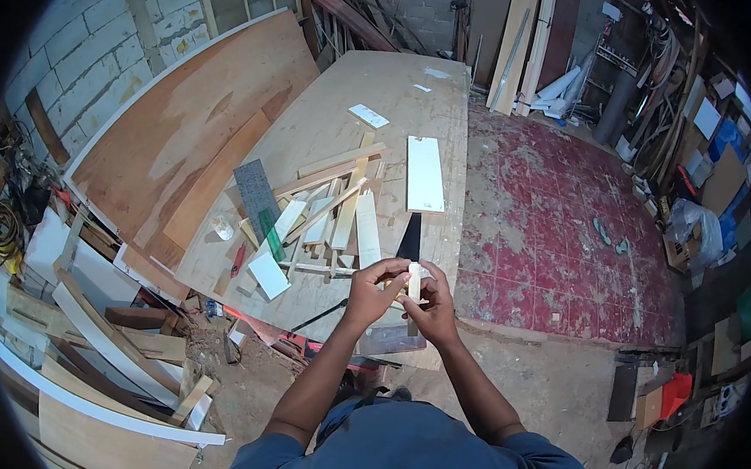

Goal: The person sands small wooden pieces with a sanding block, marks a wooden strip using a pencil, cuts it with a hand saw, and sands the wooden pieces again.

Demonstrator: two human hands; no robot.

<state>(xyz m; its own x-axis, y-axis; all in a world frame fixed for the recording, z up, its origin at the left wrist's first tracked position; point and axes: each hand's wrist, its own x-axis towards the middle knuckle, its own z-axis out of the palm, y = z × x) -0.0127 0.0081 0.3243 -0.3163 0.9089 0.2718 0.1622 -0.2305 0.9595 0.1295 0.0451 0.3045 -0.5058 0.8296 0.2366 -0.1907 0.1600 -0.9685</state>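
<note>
Both hands are raised together over the near edge of the wooden work table. A small pale wooden piece [414,282] is pinched between them, its lower part partly hidden by fingers. My left hand [370,296] grips it from the left, fingers curled. From the right, my right hand [435,315] closes on it with thumb and fingers. Just beyond the hands lies a black tapered object [411,239], partly covered. A white rectangular board [425,174] rests past that. Left of the hands, wooden strips [340,211] lie in a loose pile.
The plywood-topped table [318,110] also bears a green strip [271,234], a dark grey sheet [258,188] and a small clear container [221,228]. A large plywood panel [208,124] leans along the left. Offcuts [117,333] crowd the lower left; worn red flooring [554,234] lies right.
</note>
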